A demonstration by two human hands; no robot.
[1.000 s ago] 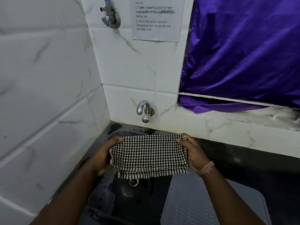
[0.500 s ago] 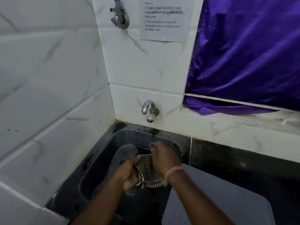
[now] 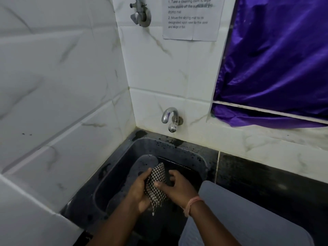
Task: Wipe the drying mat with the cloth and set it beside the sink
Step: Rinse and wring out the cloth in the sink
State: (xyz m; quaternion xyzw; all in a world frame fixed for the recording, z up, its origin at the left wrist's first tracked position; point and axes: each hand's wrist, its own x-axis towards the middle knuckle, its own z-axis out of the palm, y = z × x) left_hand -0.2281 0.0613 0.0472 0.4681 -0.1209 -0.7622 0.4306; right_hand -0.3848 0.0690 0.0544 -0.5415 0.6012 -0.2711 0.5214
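A black-and-white checked cloth (image 3: 156, 185) is bunched into a narrow fold over the dark sink (image 3: 198, 157). My left hand (image 3: 140, 190) grips its lower part. My right hand (image 3: 175, 185) has its thumb pressed on the cloth's side, while its fingers curl loosely above. A grey ribbed drying mat (image 3: 248, 219) lies on the black counter to the right of the sink, its near edge running out of view.
A chrome tap (image 3: 170, 118) sticks out of the tiled back wall above the sink. White tiled walls close in the left side and the back. A purple sheet (image 3: 276, 59) covers the window at right. Black counter (image 3: 266, 174) stretches behind the mat.
The cloth was stretched flat between both hands, then gathered and lowered over the sink. Now it is squeezed into a tighter bunch, and the right hand's fingers have loosened.
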